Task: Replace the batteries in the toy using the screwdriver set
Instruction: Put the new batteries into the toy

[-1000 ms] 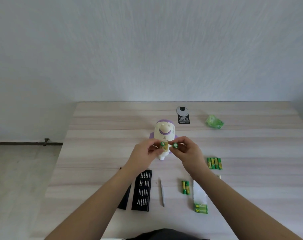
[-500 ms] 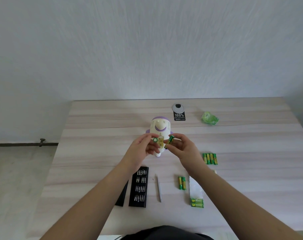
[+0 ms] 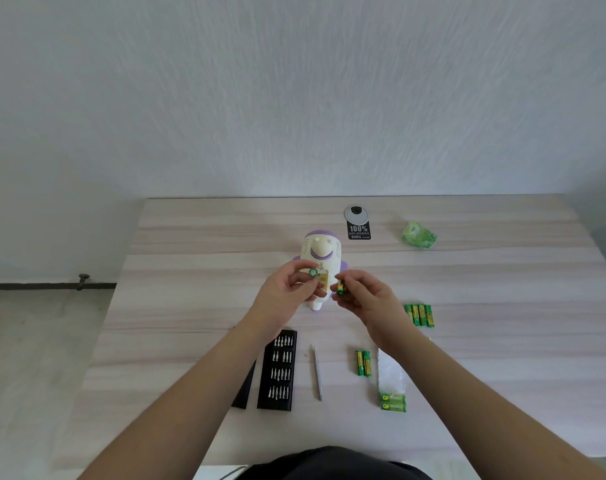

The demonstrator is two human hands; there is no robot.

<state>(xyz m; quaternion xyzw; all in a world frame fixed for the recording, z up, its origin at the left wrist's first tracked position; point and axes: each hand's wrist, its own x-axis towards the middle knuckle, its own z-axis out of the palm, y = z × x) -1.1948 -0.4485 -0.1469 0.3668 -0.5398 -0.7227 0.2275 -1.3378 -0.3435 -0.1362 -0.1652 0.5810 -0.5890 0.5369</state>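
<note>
A white and purple toy [image 3: 320, 252] lies on its front on the table, its open battery compartment [image 3: 323, 279] facing up. My left hand [image 3: 287, 294] pinches a green battery [image 3: 313, 271] end-on just left of the compartment. My right hand [image 3: 365, 297] pinches a second green battery [image 3: 340, 288] just right of it. The black screwdriver bit case [image 3: 279, 370] lies open under my left forearm, and the slim grey screwdriver [image 3: 317, 372] lies beside it.
Several green batteries [image 3: 420, 315] lie in a row right of my right hand, two more batteries [image 3: 363, 363] near the screwdriver, and a torn pack [image 3: 392, 386] holds two. Crumpled green wrapping [image 3: 418, 235] and a black label [image 3: 358, 232] lie at the back. The case lid [image 3: 243, 389] is left of the case.
The view has tilted down a little. My right hand has drawn its battery slightly down and to the right of the compartment. My left hand keeps its battery beside the toy.
</note>
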